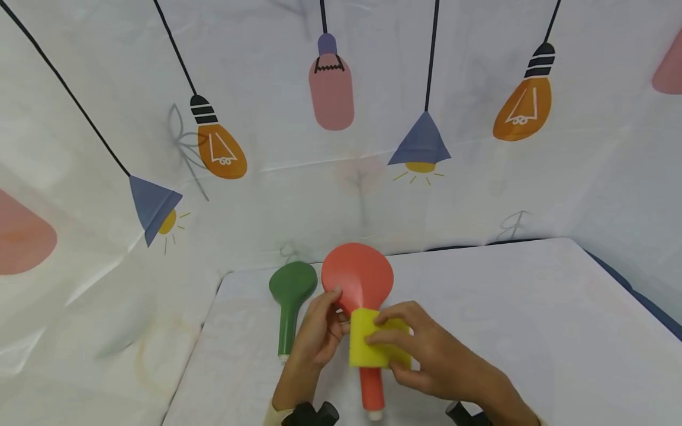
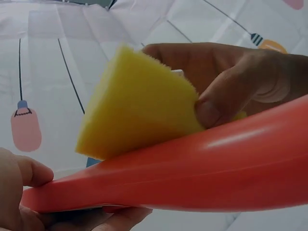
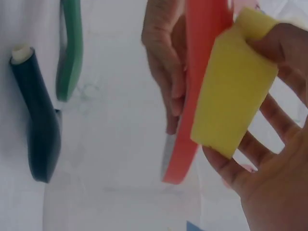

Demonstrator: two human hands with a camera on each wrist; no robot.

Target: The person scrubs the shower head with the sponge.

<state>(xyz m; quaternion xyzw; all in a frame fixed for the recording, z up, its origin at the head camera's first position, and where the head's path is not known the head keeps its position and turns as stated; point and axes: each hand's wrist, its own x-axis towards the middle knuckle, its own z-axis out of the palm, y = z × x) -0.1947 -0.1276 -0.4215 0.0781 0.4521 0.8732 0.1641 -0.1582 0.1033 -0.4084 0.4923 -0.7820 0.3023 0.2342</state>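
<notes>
A red paddle-shaped thing (image 1: 358, 272) has a broad round head and a handle with a pale end. My left hand (image 1: 322, 331) grips it at the neck, thumb above and fingers below in the left wrist view. My right hand (image 1: 426, 349) pinches a yellow sponge (image 1: 367, 337), bent between thumb and fingers. The sponge lies against the neck and upper handle, and in the left wrist view its edge touches the red surface (image 2: 202, 168). The underside of the red thing is mostly hidden.
A smaller green paddle-shaped thing (image 1: 290, 296) lies left of my left hand. In the right wrist view a dark teal one with a pale end (image 3: 38, 115) lies beside it. The white table (image 1: 533, 331) meets a cloth backdrop (image 1: 256, 213) printed with lamps.
</notes>
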